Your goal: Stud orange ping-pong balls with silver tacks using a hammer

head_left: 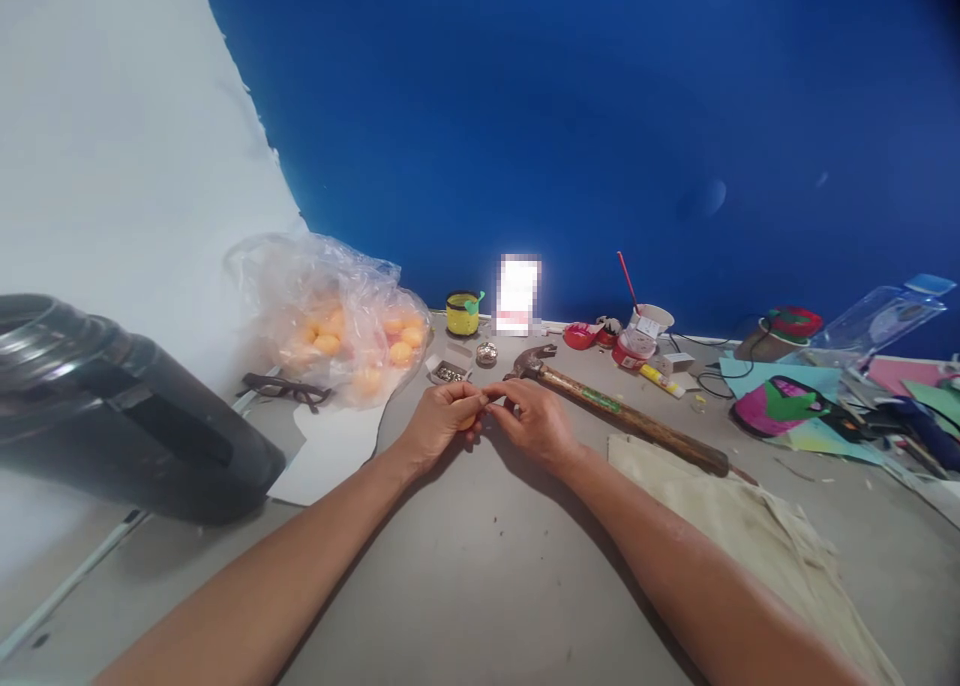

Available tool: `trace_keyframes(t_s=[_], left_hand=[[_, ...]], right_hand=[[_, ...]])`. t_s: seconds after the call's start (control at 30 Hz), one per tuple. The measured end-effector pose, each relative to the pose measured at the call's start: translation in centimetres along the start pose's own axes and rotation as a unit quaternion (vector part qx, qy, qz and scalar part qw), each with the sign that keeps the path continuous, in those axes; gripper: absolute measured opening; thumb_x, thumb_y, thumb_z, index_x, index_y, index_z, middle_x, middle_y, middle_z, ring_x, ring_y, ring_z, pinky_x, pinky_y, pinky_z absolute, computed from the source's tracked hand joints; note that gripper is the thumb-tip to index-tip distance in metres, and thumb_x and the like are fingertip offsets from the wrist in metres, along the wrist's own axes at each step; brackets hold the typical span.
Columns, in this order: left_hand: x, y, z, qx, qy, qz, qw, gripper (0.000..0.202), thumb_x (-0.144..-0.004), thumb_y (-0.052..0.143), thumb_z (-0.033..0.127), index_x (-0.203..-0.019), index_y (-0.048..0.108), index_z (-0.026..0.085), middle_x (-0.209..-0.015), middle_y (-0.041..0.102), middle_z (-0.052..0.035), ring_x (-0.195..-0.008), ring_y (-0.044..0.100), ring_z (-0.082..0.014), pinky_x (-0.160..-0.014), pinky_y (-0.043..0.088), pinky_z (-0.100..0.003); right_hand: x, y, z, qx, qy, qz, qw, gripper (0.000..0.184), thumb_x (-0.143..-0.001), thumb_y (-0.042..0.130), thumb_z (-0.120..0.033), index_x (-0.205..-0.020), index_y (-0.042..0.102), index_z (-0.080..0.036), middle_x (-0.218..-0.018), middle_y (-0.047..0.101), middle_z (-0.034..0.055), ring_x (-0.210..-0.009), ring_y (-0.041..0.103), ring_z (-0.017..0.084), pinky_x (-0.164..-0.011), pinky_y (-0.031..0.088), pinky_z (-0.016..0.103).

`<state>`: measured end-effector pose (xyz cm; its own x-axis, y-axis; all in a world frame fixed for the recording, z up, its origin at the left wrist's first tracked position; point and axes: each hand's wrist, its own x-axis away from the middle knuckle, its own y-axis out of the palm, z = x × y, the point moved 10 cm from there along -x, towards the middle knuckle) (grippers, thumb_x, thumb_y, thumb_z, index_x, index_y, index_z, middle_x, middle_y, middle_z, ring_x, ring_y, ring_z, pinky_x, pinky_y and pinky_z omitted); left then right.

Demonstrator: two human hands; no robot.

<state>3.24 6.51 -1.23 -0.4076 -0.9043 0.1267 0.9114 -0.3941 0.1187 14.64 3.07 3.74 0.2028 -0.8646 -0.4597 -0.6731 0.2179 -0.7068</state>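
Note:
My left hand and my right hand meet above the grey table, fingertips pinched together around something small. A bit of orange shows under my left fingers, but I cannot make out what it is. Just beyond my right hand lies a hammer with a wooden handle, its head pointing toward the hands. A small open box of metal bits sits right behind my left hand.
A clear plastic bag of orange balls and dark glasses lie at the left. A big black jug stands near left. A yellow cup, paper cup with brush, coloured paper and cloth fill the right.

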Motion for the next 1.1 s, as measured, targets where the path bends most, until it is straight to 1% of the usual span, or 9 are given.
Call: trace_keyframes(t_s=[0.23,0.47,0.57,0.67,0.73,0.83,0.9,0.97,1.1], left_hand=[[-0.3,-0.3,-0.4,-0.008,0.0,0.003,1.0,0.021,-0.073,0.073,0.034,-0.074,0.063,0.015,-0.057,0.062,0.0001,-0.043,0.055,-0.0107,-0.043,0.043,-0.022],[-0.1,0.0,-0.3,-0.002,-0.007,-0.007,1.0,0.024,-0.075,0.074,0.036,-0.075,0.062,0.016,-0.057,0.061,0.0005,-0.043,0.056,-0.0109,-0.042,0.043,-0.022],[-0.1,0.1,-0.5,-0.002,-0.012,-0.015,1.0,0.03,-0.078,0.075,0.042,-0.075,0.061,0.016,-0.059,0.061,0.0001,-0.044,0.057,-0.0111,-0.042,0.043,-0.022],[-0.2,-0.3,-0.6,0.021,-0.009,-0.004,1.0,0.038,-0.081,0.071,0.052,-0.079,0.063,0.015,-0.064,0.062,-0.0012,-0.046,0.057,-0.0116,-0.043,0.043,-0.024],[-0.3,-0.3,-0.5,0.056,-0.003,0.0,0.998,0.034,-0.079,0.071,0.047,-0.083,0.065,0.014,-0.069,0.063,-0.002,-0.053,0.059,-0.0119,-0.046,0.045,-0.023],[-0.2,0.4,-0.5,0.109,-0.003,-0.029,0.994,0.021,-0.069,0.072,0.024,-0.086,0.066,0.014,-0.071,0.062,-0.0007,-0.062,0.059,-0.0111,-0.053,0.046,-0.02],[-0.1,0.9,-0.6,0.123,-0.004,-0.047,0.991,0.027,-0.063,0.071,0.014,-0.09,0.065,0.015,-0.074,0.063,0.0,-0.063,0.059,-0.0104,-0.057,0.048,-0.021],[0.0,1.2,-0.7,0.12,-0.007,-0.056,0.991,0.034,-0.065,0.072,0.013,-0.099,0.063,0.016,-0.077,0.066,-0.0008,-0.061,0.06,-0.0112,-0.058,0.052,-0.024],[0.2,1.8,-1.0,0.103,-0.026,-0.087,0.991,0.044,-0.079,0.077,0.03,-0.116,0.057,0.017,-0.072,0.068,-0.0014,-0.052,0.06,-0.0141,-0.051,0.051,-0.028]], right_hand=[[0.0,0.0,0.0,0.003,-0.002,0.003,1.0,0.015,-0.096,0.064,-0.022,-0.102,0.077,-0.025,-0.094,0.078,0.0039,-0.085,0.068,0.018,-0.079,0.047,0.028],[0.1,-0.2,0.2,-0.013,0.002,0.015,1.0,0.014,-0.096,0.064,-0.024,-0.1,0.077,-0.024,-0.092,0.078,0.0034,-0.084,0.068,0.018,-0.078,0.047,0.027],[0.0,-0.4,0.4,-0.024,0.011,0.021,0.999,0.015,-0.096,0.063,-0.023,-0.097,0.077,-0.023,-0.091,0.078,0.003,-0.082,0.069,0.017,-0.078,0.048,0.027],[-0.1,-0.6,0.5,-0.035,0.019,0.032,0.999,0.015,-0.094,0.062,-0.023,-0.094,0.077,-0.022,-0.089,0.078,0.0036,-0.081,0.069,0.017,-0.077,0.048,0.027],[-0.2,-0.9,0.5,-0.048,0.026,0.04,0.998,0.016,-0.091,0.062,-0.022,-0.092,0.077,-0.021,-0.089,0.078,0.0041,-0.08,0.069,0.018,-0.075,0.049,0.027],[-0.3,-1.4,0.8,-0.074,0.046,0.055,0.995,0.016,-0.087,0.061,-0.022,-0.089,0.077,-0.02,-0.085,0.077,0.0036,-0.076,0.068,0.017,-0.072,0.049,0.027],[-0.3,-1.7,1.2,-0.099,0.062,0.065,0.991,0.015,-0.084,0.062,-0.024,-0.086,0.076,-0.02,-0.081,0.076,0.0029,-0.072,0.066,0.017,-0.07,0.049,0.027],[-0.3,-1.9,1.7,-0.131,0.082,0.068,0.986,0.014,-0.082,0.063,-0.027,-0.082,0.074,-0.019,-0.075,0.074,0.0021,-0.067,0.064,0.016,-0.066,0.048,0.027],[-0.3,-1.9,2.8,-0.186,0.124,0.073,0.972,0.016,-0.078,0.065,-0.031,-0.08,0.073,-0.018,-0.068,0.07,0.001,-0.059,0.058,0.014,-0.059,0.046,0.026]])
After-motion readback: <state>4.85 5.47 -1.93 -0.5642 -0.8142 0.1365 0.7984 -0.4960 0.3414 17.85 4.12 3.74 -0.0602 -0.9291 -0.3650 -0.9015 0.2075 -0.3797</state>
